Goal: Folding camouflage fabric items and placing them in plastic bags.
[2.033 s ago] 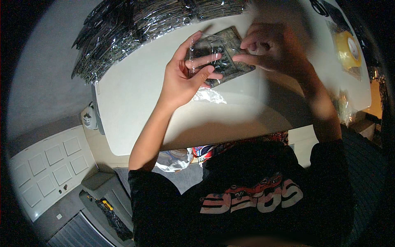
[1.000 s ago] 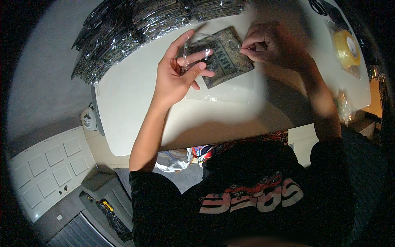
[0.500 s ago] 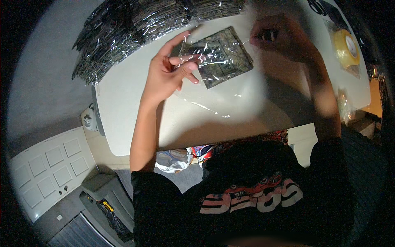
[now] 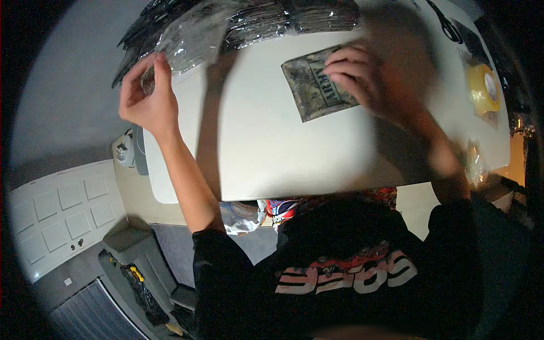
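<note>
A flat, camouflage-patterned square that looks like a folded wallet [image 4: 310, 93] lies on the white table, with a dark printed panel on its face. Over its right side rests my right hand [image 4: 360, 76], fingers stretched out and apart; whether they press on it is hard to see. Out at the left, my left hand [image 4: 148, 93] pinches a clear plastic bag [image 4: 192, 39] between thumb and fingers. The bag spreads in front of a long row of dark, plastic-wrapped packets [image 4: 255, 25] along the table's far edge.
The white table [image 4: 255, 147] curves round in front of me. A roll of yellowish clear tape [image 4: 481, 90] sits at the right, with black-handled scissors [image 4: 447, 25] beyond it. Crumpled clear plastic [image 4: 475, 161] lies by the right edge. A grey sofa [image 4: 153, 255] stands lower left.
The clear plastic has come away from the camouflage wallet. My left hand has carried it left, toward the packets. My right hand has moved left and down onto the wallet.
</note>
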`<state>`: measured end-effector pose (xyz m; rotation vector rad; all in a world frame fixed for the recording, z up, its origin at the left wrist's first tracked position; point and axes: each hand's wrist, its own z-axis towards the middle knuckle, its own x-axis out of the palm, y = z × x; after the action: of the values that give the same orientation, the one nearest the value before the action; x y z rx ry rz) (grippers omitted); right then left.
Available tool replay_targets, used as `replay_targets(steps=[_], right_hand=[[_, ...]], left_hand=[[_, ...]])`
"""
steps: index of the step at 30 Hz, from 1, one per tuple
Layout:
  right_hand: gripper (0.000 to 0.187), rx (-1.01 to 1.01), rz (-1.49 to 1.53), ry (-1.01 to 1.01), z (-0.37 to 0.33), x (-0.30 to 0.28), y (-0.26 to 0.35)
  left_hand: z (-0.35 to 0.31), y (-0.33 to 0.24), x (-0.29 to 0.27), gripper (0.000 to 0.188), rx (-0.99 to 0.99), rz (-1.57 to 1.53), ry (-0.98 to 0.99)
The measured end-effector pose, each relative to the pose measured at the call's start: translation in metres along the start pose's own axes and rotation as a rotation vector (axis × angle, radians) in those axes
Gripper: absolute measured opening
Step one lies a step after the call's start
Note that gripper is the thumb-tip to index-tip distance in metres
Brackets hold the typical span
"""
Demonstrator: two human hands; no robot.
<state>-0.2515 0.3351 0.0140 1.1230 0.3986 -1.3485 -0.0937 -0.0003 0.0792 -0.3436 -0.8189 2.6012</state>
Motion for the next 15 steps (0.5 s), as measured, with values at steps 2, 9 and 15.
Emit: replay_targets(steps=[2,9,15], right_hand=[[0.032,-0.191,-0.088,-0.008,0.000,0.010,0.008],[0.050,-0.080,-0.102,0.167,-0.005,0.019,0.005],[0.049,-0.094,0.079,0.243,-0.013,-0.009,-0.008]], left_hand=[[-0.003,-0.013,-0.003,0.013,0.158,0.059,0.099],[-0.035,-0.043,0.005,0.019,0.081,0.482,1.176],[-0.034,-0.049,0.004,0.036,-0.229,0.380,1.432]])
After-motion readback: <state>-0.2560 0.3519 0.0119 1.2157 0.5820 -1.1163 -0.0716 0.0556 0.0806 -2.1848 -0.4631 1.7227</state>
